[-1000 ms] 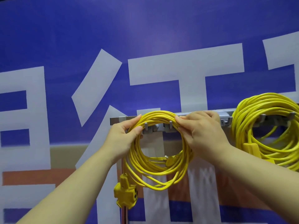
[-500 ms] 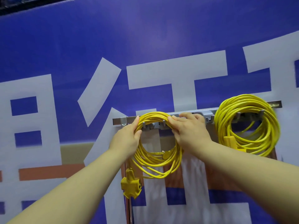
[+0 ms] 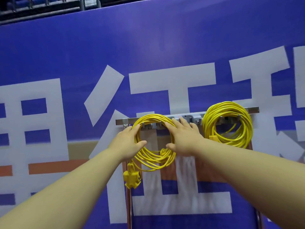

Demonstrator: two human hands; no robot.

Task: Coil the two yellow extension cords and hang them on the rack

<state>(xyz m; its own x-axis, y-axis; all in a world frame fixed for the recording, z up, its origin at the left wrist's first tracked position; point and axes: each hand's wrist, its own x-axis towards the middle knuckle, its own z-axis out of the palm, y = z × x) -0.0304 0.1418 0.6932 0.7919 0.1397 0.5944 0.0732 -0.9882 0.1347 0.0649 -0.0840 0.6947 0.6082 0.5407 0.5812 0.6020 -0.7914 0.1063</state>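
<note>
Two coiled yellow extension cords hang on the grey metal rack (image 3: 186, 115). The left coil (image 3: 153, 157) drapes over hooks, and its yellow socket block (image 3: 132, 178) dangles below at the lower left. My left hand (image 3: 130, 141) lies flat against the coil's left side with straight fingers and the thumb inside the loop. My right hand (image 3: 184, 138) rests flat on the coil's right side, fingers spread and straight. The right coil (image 3: 231, 124) hangs alone on the rack's right end, touched by neither hand.
The rack stands on thin metal legs (image 3: 129, 210) in front of a blue banner (image 3: 148, 55) with large white characters. Dark railing (image 3: 49, 5) runs along the top behind the banner.
Both hands have slid from gripping the top of the left coil down onto its sides, fingers now straight. The view has pulled back and tilted, showing more of the rack and banner.
</note>
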